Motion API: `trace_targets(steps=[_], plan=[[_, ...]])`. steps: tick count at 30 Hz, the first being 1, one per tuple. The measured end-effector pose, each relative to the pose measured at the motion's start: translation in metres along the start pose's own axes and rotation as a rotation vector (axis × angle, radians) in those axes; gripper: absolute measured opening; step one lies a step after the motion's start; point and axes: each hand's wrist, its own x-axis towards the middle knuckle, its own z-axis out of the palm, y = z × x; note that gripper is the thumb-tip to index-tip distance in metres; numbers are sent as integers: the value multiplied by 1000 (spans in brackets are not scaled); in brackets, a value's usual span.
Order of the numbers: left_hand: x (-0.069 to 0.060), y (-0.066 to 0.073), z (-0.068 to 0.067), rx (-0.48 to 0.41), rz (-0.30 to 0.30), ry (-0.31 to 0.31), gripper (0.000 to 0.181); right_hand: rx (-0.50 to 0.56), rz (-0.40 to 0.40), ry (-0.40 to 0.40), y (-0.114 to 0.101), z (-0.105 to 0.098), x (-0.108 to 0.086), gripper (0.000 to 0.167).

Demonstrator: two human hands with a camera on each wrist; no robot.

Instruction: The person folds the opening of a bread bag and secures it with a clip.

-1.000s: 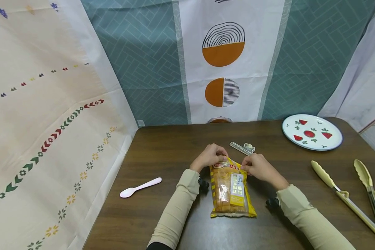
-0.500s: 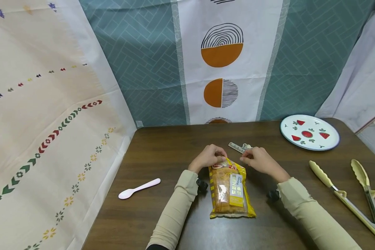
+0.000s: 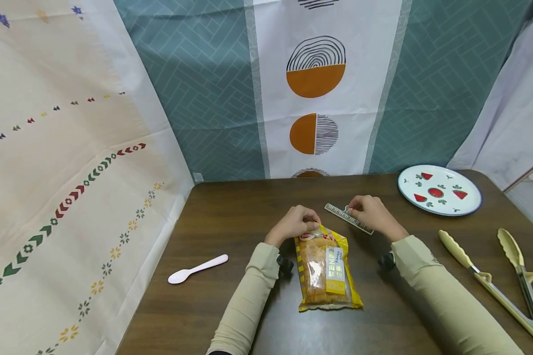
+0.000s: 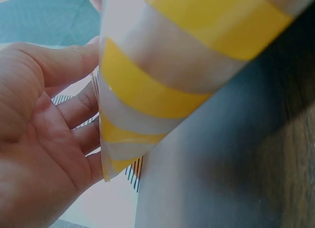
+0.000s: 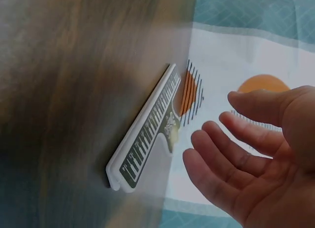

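A yellow and clear bag of bread [image 3: 322, 271] lies on the table. My left hand [image 3: 295, 224] pinches its top edge between thumb and fingers; in the left wrist view that hand [image 4: 54, 110] is beside the bag's yellow-striped side [image 4: 147, 100]. Right of the bag lies a long bag clip [image 3: 351, 220] with ruler-like marks. My right hand [image 3: 373, 214] is over the clip's handle. In the right wrist view the fingers of this hand [image 5: 256, 159] are spread and loosely bent, with a gap between them and the clip [image 5: 147, 134].
A white plastic spoon [image 3: 197, 269] lies on the left of the brown table [image 3: 248, 207]. At the back right is a white plate [image 3: 439, 204] with watermelon prints. Cream-tipped tongs [image 3: 506, 296] lie spread on the right. Patterned cloths [image 3: 222, 98] hang behind the table.
My right hand has let go of the bag's top corner and moved right and back to the clip, now seen in full length. My left hand keeps its pinch on the bag.
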Motion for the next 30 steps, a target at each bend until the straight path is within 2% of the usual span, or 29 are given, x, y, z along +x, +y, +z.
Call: trace_targets(steps=[9,17,24,30], plan=[[-1,1,-3,3,9,8,10,-50,84,-31,13,2,16,17],[-2,3,-3,-1,16,10,11,-87,181,-113,21,3,22,21],[-1,4,-2,5,8,11,11,-85,172,-133,23,3,21,18],[-1,3,0,7,10,14,10,-3,146,-165,23,-1,23,14]])
